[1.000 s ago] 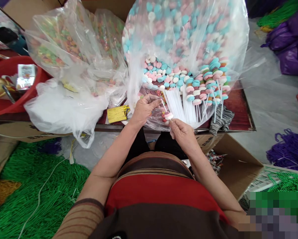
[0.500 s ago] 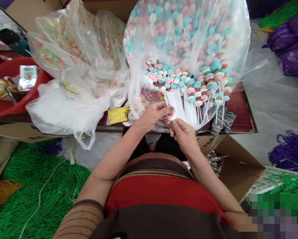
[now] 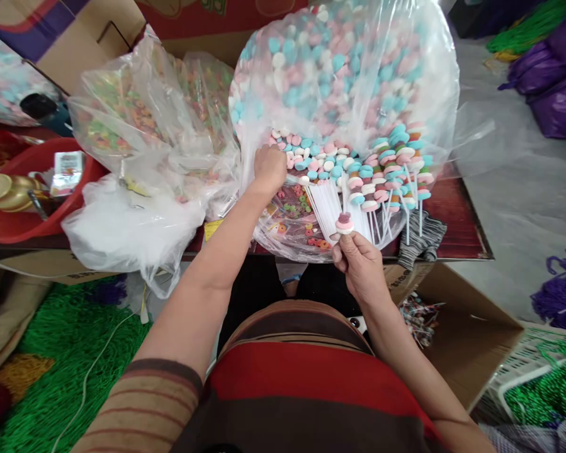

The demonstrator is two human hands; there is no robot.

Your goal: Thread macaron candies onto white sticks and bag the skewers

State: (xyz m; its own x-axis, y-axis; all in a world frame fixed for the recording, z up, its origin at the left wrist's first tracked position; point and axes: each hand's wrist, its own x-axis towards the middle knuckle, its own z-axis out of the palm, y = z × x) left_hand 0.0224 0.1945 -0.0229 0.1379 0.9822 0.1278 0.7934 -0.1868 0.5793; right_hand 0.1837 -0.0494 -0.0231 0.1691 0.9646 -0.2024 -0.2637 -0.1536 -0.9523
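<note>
My right hand (image 3: pixel 362 261) is closed on a candy skewer (image 3: pixel 344 223), pinched between thumb and fingers. A purple-red piece tops its stack, with pink and white candies below. At the left edge of a heap of pink, blue and white candies (image 3: pixel 327 151), my left hand (image 3: pixel 269 168) reaches down, its fingers hidden from me. White sticks (image 3: pixel 327 204) lie in a bundle just beyond my right hand. Several filled candy skewers (image 3: pixel 396 167) rest to the right of them. Small ring candies (image 3: pixel 296 201) are scattered on the clear plastic between my hands.
A big clear bag of candies (image 3: pixel 306 75) stands at the back, with a bag of ring candies (image 3: pixel 122 119) to its left. Further left is a red basin (image 3: pixel 82 201). A grey glove (image 3: pixel 422 239) lies near the table's right end, above an open cardboard box (image 3: pixel 466 333).
My left hand has left the skewer and moved left and away from me to the candy heap. My right hand keeps the skewer, now slightly further right. The view has shifted a little.
</note>
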